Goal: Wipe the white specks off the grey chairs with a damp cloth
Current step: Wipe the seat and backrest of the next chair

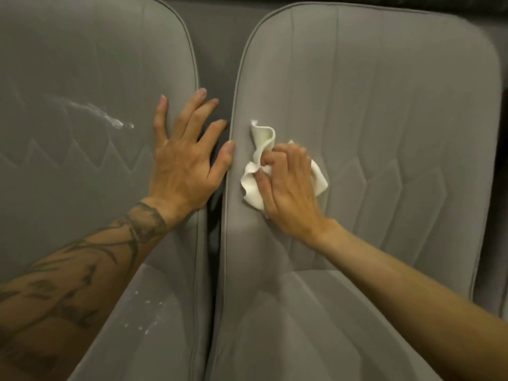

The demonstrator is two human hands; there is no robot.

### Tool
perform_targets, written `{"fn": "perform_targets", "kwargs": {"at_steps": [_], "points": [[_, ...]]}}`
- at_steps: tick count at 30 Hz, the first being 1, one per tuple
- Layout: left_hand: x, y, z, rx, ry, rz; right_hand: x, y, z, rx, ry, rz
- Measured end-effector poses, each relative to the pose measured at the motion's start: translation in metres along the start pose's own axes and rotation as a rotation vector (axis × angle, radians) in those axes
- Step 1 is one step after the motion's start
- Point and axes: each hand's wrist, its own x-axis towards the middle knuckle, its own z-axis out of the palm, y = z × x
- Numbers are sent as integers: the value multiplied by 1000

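Grey upholstery is filling my view: my right hand, fingers curled round the bunched cloth, is pressing it to the right chair. My left hand (fingers spread, holding nothing) is bracing the left chair, whose white streak and seat specks are probably waiting next.

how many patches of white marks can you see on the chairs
2. A white streak on the left chair backrest, and scattered specks on its seat. More may hide under the cloth.
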Motion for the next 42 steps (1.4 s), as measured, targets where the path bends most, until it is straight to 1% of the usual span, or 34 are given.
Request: {"fn": "perform_targets", "kwargs": {"at_steps": [1, 2, 4, 6, 7, 8, 11, 13, 15, 18, 20, 21, 22, 25, 26, 28, 31, 33, 34, 35, 38, 40, 42], "points": [[0, 0, 0, -3, 0, -2, 7, 7, -4, -47, 9, -10], [0, 1, -1, -5, 2, -2, 22, 15, -6, -101, 45, 17], [0, 1, -1, -10, 3, -3, 62, 29, -10, -157, 176, 143], [0, 2, -1, -5, 2, -3, 83, 26, -9, -106, 302, 246], [0, 2, -1, -1, 3, 1, 76, 18, -4, -62, 319, 255], [1, 2, -1, 2, 5, 2, 58, 6, 2, -18, 291, 243], [0, 1, -1, -5, 8, -7, -21, -31, 16, 113, 69, 163], [0, 1, -1, -18, 10, -11, -42, -32, 16, 121, 0, 121], [0, 2, -1, -21, 19, -11, -18, -15, 13, 74, 39, 112], [0, 2, 0, -23, 32, -10, 42, 8, 8, 6, 237, 210], [0, 2, 0, -24, 36, -8, 50, 3, 11, 38, 317, 249], [0, 2, 0, -24, 32, -7, 39, -5, 14, 76, 301, 237], [0, 2, 0, -24, 28, -8, 20, -15, 17, 112, 242, 198], [0, 2, -1, -31, 10, -16, -46, -42, 19, 162, -6, 56], [0, 2, -1, -33, 6, -18, -50, -41, 17, 153, -34, 34], [-1, 1, -1, -27, 5, -19, -24, -25, 14, 100, 17, 60], [-2, 1, 0, -31, 3, -20, 42, 0, 8, 69, 229, 193], [-2, 1, 1, -36, 11, -15, 49, -1, 11, 84, 287, 224], [-2, 1, 1, -33, 18, -12, 37, -7, 15, 102, 266, 213], [-2, 1, 1, -26, 22, -11, 18, -15, 19, 133, 210, 183], [-1, 0, 0, -33, 15, -14, -52, -38, 21, 195, 8, 72], [-2, 1, 0, -38, 15, -15, -62, -34, 16, 183, -35, 40], [-2, 0, 1, -29, 20, -10, -32, -25, 14, 100, 4, 106]]}}
